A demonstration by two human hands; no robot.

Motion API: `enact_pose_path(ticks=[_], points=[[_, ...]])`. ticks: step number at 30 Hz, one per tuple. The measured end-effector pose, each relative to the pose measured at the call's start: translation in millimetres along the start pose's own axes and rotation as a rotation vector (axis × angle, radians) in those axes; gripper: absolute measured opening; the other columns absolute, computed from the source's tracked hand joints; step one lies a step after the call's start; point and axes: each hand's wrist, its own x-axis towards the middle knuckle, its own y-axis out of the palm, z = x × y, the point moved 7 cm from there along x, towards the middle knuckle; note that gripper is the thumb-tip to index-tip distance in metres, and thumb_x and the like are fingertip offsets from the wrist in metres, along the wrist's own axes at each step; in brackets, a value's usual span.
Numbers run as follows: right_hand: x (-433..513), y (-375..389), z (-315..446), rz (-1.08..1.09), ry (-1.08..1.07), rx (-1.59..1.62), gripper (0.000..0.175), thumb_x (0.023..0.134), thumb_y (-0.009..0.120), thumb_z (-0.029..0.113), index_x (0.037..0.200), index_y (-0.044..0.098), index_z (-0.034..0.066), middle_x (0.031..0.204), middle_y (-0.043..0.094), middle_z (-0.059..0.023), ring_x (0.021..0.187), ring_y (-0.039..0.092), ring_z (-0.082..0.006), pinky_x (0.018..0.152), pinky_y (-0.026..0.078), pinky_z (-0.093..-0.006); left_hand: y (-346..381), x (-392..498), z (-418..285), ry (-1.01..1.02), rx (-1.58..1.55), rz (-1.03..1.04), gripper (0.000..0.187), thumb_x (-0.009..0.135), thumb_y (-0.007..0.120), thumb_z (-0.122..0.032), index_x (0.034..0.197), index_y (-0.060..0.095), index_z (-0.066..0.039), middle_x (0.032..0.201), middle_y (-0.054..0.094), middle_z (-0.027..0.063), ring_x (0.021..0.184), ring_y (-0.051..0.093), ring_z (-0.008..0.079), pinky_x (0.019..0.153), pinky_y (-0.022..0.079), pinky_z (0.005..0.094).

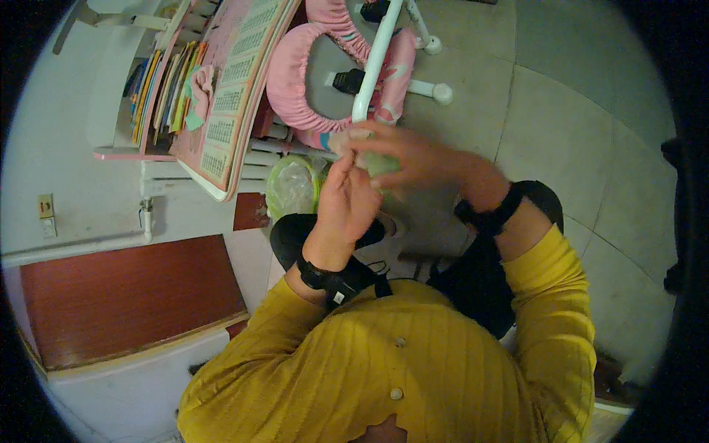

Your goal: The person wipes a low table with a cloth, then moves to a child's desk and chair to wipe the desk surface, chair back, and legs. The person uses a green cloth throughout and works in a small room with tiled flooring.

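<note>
Both hands are in front of the body, close together at the lower end of a white metal tube (376, 63). My left hand (349, 202) is raised with its fingers curled, and its fingertips meet a small pale, translucent piece (339, 141), perhaps plastic or tape. My right hand (410, 155), blurred, reaches over from the right with its fingers spread around the same spot. A blurred pale green thing (382, 163) shows between the hands; what it is cannot be told. Pink gathered fabric covers (285, 77) lie on the frame just beyond the hands.
A lined green waste bin (293, 185) stands left of my left hand. Further left are a pink desk (227, 111) with a printed chart, books (166, 99) and a white pipe (77, 241). Casters (442, 93) of the frame rest on the tiled floor (554, 127).
</note>
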Motion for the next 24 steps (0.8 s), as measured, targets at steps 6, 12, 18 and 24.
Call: enact_pose_path(ticks=[6, 12, 18, 24], points=[[-3, -40, -38, -0.185, 0.282, 0.067, 0.039, 0.090, 0.061, 0.012, 0.129, 0.060, 0.0069, 0.124, 0.063, -0.0042, 0.107, 0.063, -0.0228, 0.093, 0.052, -0.0358, 22, 7, -27, -0.045, 1.016, -0.009, 0.033, 0.104, 0.054, -0.026, 0.127, 0.063, -0.005, 0.121, 0.068, 0.0111, 0.104, 0.065, 0.0204, 0.091, 0.050, 0.0322], [-10, -95, -102, -0.944, 0.766, 0.786, 0.045, 0.093, 0.060, 0.011, 0.138, 0.053, 0.0074, 0.129, 0.060, -0.0092, 0.109, 0.060, -0.0193, 0.092, 0.051, -0.0322, 60, 68, -78, 0.793, 1.726, 0.026, 0.038, 0.101, 0.052, -0.016, 0.135, 0.056, 0.001, 0.132, 0.060, 0.0185, 0.123, 0.057, 0.0316, 0.105, 0.042, 0.0411], [35, -42, -133, -0.894, 0.590, 0.368, 0.050, 0.097, 0.055, 0.013, 0.145, 0.044, 0.0027, 0.129, 0.059, -0.0136, 0.114, 0.058, -0.0245, 0.093, 0.049, -0.0360, 56, 94, -48, 1.066, 2.028, 0.007, 0.046, 0.098, 0.049, -0.020, 0.138, 0.050, 0.002, 0.143, 0.050, 0.0205, 0.136, 0.040, 0.0429, 0.113, 0.029, 0.0526], [7, 8, -108, -0.666, 0.578, 0.309, 0.052, 0.098, 0.050, 0.013, 0.147, 0.038, -0.0004, 0.141, 0.051, -0.0255, 0.131, 0.047, -0.0386, 0.109, 0.038, -0.0431, 53, 97, -50, 1.048, 2.051, -0.015, 0.048, 0.098, 0.048, -0.024, 0.139, 0.050, 0.002, 0.140, 0.051, 0.0206, 0.131, 0.044, 0.0409, 0.109, 0.031, 0.0495]])
